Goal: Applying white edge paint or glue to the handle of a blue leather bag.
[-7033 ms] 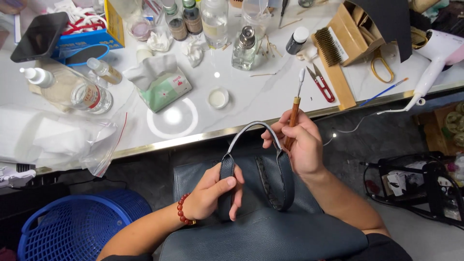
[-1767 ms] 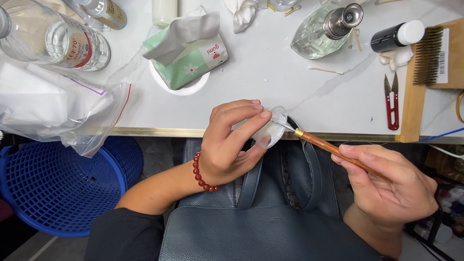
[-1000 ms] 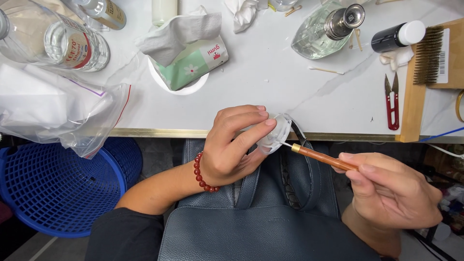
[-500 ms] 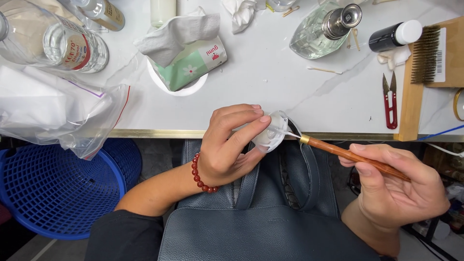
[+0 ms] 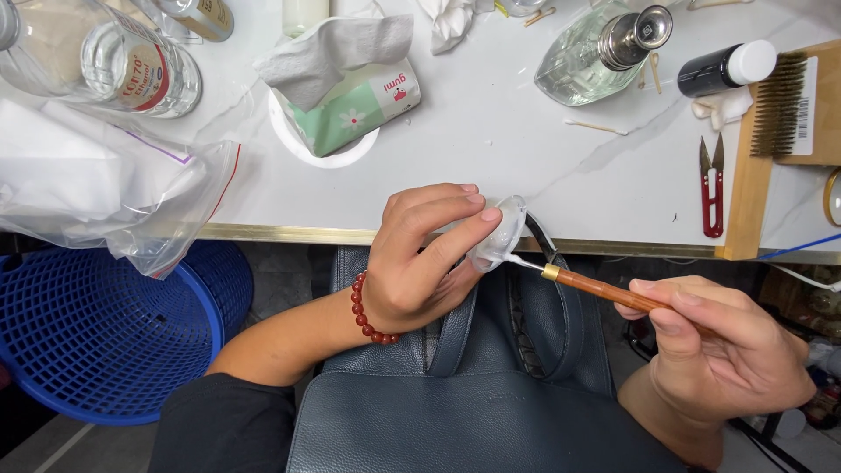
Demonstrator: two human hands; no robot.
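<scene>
My left hand [image 5: 420, 254], with a red bead bracelet on the wrist, holds a small clear round dish [image 5: 501, 232] tilted on edge at the table's front rim. My right hand [image 5: 723, 350] grips a thin brush with a brown wooden handle [image 5: 604, 293]; its pale tip touches the inside of the dish. A dark blue leather handbag [image 5: 491, 385] lies on my lap under both hands, its handle showing just behind the dish.
On the white marble table [image 5: 491, 131] stand a tissue pack in a white dish [image 5: 337, 92], clear bottles [image 5: 604, 48], a black bottle with white cap [image 5: 723, 70], red thread snips [image 5: 711, 188], a wooden tray with a brush [image 5: 780, 114], and a plastic bag [image 5: 96, 193]. A blue basket [image 5: 96, 337] sits lower left.
Seven seconds ago both hands held the bag's handle; since then the left hand picked up the small dish. In the last second the brush tip moved back into the dish.
</scene>
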